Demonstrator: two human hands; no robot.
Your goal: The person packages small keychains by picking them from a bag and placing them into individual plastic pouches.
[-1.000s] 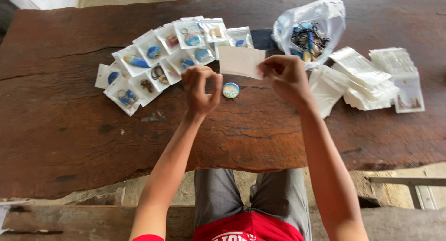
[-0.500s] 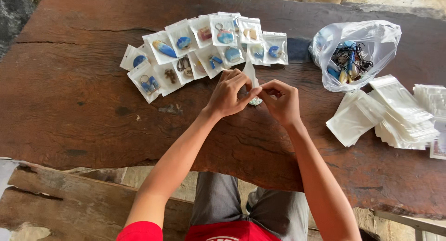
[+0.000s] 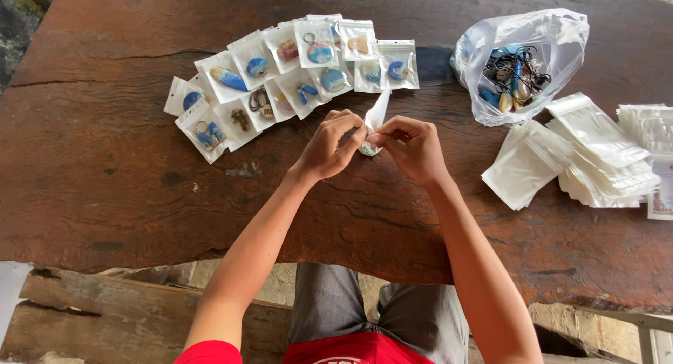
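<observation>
My left hand (image 3: 328, 145) and my right hand (image 3: 409, 146) meet over the middle of the dark wooden table (image 3: 105, 167). Both pinch a small white zip pouch (image 3: 376, 113), which stands edge-on between my fingertips. Just below the pouch, a round blue pendant (image 3: 369, 150) peeks out between my thumbs; whether it lies on the table or sits in the pouch mouth is unclear.
A spread of filled pouches with blue trinkets (image 3: 294, 69) lies beyond my hands. At the far right a clear plastic bag (image 3: 519, 62) holds loose keychains, and stacks of empty white pouches (image 3: 582, 157) sit beside it. A wooden bench (image 3: 91, 315) runs below the table edge.
A second ago my right hand alone held the flat pouch and the pendant lay on the table. Since then both hands have come together on the pouch, over the pendant.
</observation>
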